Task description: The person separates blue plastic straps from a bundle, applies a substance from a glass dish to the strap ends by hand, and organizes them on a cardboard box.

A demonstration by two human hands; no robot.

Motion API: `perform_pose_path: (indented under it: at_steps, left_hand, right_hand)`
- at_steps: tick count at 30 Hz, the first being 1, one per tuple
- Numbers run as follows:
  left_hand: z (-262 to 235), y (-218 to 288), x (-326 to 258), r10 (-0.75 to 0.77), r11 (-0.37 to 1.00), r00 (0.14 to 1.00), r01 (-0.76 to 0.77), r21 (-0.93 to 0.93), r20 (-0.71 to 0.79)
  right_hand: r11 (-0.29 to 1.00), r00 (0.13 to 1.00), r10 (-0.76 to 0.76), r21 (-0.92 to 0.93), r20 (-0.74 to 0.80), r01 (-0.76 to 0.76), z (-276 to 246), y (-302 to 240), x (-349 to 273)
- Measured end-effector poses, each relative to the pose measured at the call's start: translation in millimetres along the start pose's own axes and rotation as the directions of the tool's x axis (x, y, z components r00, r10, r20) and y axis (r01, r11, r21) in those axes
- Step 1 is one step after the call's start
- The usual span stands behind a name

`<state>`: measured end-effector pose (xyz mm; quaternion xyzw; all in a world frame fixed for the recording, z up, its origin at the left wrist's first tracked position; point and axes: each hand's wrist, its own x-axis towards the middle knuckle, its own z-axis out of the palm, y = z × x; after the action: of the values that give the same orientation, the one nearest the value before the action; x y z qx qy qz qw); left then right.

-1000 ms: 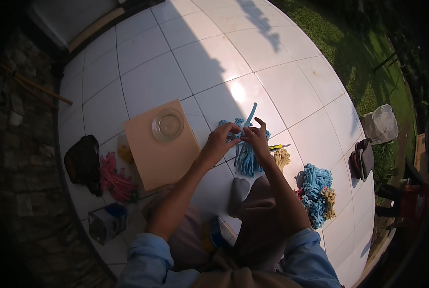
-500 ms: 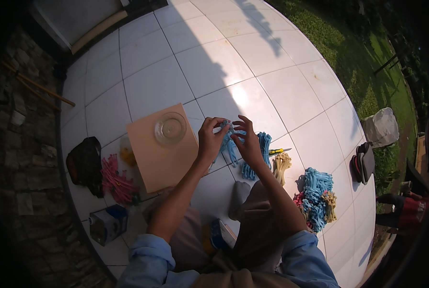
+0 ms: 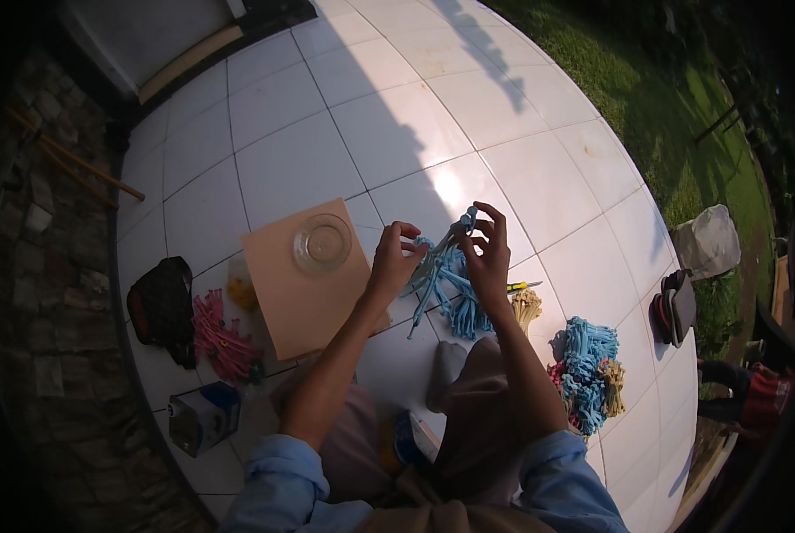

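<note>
Pinching blue strands [image 3: 446, 247], the left hand [image 3: 392, 264] and right hand [image 3: 489, 259] hold them above the floor [image 3: 282, 151] in the head view. Dangling ends could tangle in the blue bundle [image 3: 465, 314] nearby, or strands slip should the fingertip grip loosen

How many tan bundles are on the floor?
2 that I can see: one tan bundle beside the yellow-handled tool, right of the right hand; the other tan bundle farther right, against the blue pile. More could be hidden there.
</note>
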<state>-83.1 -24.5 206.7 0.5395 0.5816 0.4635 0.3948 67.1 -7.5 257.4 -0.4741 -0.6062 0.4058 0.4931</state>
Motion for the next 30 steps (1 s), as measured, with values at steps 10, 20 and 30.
perform_pose_path:
  at_steps: [10, 20, 30]
  left_hand:
    - [42, -13, -19, 0.067, 0.962, 0.993, -0.09, 0.257, 0.095]
    - [32, 33, -26, 0.132, 0.926, 0.984, -0.167, 0.338, 0.122]
    - [36, 24, -29, 0.286, 0.88, 0.947, -0.321, 0.349, 0.148]
  right_hand:
    - [0.958, 0.968, -0.118, 0.233, -0.221, 0.17, -22, -29, 6]
    - [0.938, 0.997, 0.075, 0.337, 0.034, -0.082, -12, 14, 9]
    - [0.653, 0.939, 0.343, 0.723, -0.017, -0.225, -12, 24, 13]
